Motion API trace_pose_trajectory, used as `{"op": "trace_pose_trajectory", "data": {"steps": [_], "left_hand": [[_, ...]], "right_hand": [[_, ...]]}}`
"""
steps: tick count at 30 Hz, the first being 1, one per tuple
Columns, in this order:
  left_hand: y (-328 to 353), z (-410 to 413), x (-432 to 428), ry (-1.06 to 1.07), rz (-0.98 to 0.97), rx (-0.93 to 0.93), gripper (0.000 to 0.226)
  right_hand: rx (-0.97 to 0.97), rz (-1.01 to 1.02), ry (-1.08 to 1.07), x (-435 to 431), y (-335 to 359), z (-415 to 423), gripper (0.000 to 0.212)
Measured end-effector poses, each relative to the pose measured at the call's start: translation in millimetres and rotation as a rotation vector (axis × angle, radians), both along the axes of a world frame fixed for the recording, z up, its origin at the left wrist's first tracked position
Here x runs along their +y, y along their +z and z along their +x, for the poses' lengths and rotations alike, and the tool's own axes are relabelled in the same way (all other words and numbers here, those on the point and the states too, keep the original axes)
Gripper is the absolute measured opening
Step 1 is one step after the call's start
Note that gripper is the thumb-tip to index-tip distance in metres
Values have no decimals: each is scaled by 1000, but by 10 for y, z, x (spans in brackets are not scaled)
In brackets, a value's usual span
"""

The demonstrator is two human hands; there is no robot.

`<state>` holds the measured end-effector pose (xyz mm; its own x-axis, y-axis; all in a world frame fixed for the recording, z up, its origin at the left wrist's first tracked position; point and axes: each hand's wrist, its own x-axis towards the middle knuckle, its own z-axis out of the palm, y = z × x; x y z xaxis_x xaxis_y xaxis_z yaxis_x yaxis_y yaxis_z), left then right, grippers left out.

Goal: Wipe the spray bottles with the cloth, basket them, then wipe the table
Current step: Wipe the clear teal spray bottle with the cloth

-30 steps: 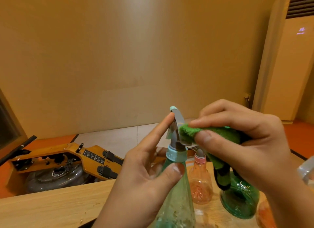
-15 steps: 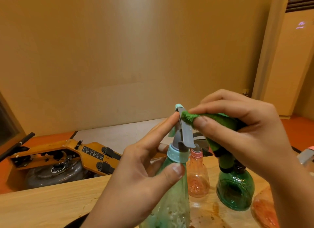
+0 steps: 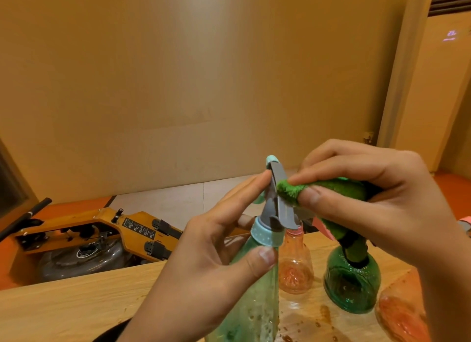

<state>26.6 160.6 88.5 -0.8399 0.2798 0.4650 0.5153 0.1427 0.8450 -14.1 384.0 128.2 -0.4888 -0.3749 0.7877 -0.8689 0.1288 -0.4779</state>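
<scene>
Closest to me, the left hand (image 3: 204, 267) grips the pale green spray bottle (image 3: 254, 306) at its neck, forefinger steadying the grey spray head (image 3: 282, 207). The right hand (image 3: 382, 209) pinches the green cloth (image 3: 290, 191) and presses its tip against that head. Droplets cling to the body, so I judge this bottle only partly wiped. Behind it on the table (image 3: 76, 298) stand a small orange bottle (image 3: 295, 267), a dark green bottle (image 3: 353, 285) and another orange one (image 3: 401, 316). None is basketed; I see no basket. The table has wet patches, not yet wiped. Beyond lies a rowing machine (image 3: 102, 234).
</scene>
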Motion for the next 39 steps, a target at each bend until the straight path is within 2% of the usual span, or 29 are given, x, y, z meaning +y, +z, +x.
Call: {"op": "trace_pose_trajectory", "data": {"steps": [4,11,18,22,26,35,39], "left_hand": [[18,3,22,-72,22,-39,70],[23,12,44,-86,80,-57,71],[-3,14,0,-78,14,-55,68],[-5,22,2,-85,-4,-65,68],[10,0,-23,-82,-25,-47,69],[27,-5,-18,96,30,56,72],[55,16,-14,155,38,80,73]], "right_hand": [[2,-34,-104,-19,-11,-45,15],[-43,-77,-75,-32,1,-7,9],[-64,-24,-53,19,25,-5,14],[-138,-97,-124,-5,14,-51,7],[-218,-160,-145,-87,-15,-74,12],[-141,-72,12,-134,8,59,5],[-152,-110,59,-183,-6,79,12]]}}
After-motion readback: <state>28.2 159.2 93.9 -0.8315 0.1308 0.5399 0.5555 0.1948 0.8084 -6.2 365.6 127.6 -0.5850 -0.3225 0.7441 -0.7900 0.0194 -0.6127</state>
